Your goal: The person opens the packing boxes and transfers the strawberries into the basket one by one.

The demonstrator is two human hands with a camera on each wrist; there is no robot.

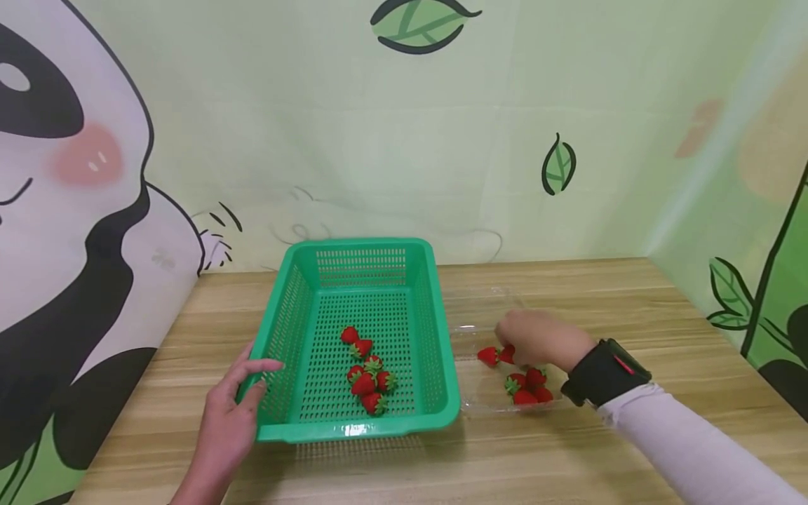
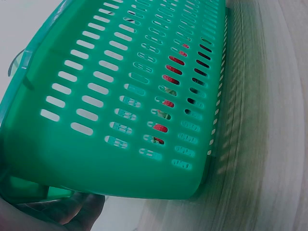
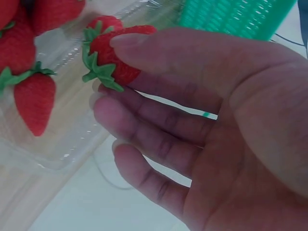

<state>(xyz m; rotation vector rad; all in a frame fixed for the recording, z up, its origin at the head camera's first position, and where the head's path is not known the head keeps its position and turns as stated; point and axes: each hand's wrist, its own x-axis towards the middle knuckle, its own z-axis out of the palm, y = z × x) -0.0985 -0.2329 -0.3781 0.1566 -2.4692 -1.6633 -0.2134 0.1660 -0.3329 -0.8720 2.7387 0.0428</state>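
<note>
A green plastic basket (image 1: 445,351) stands in the middle of the table, tilted slightly in the head view, with several strawberries (image 1: 362,384) on its floor. My left hand (image 1: 229,414) holds the basket's left rim near the front corner, thumb and index finger over the edge. To the right of the basket lies a clear plastic box (image 1: 480,389) with several more strawberries (image 1: 525,396). Over that box, my right hand (image 1: 541,338) pinches one strawberry (image 3: 115,53) between thumb and fingers, its green leaves pointing away from the palm in the right wrist view.
Wooden tabletop (image 1: 606,294) extends around both containers. A printed cloth wall (image 1: 303,140) with a panda and leaves rises behind and at the sides. A dark band (image 1: 609,372) sits on my right wrist.
</note>
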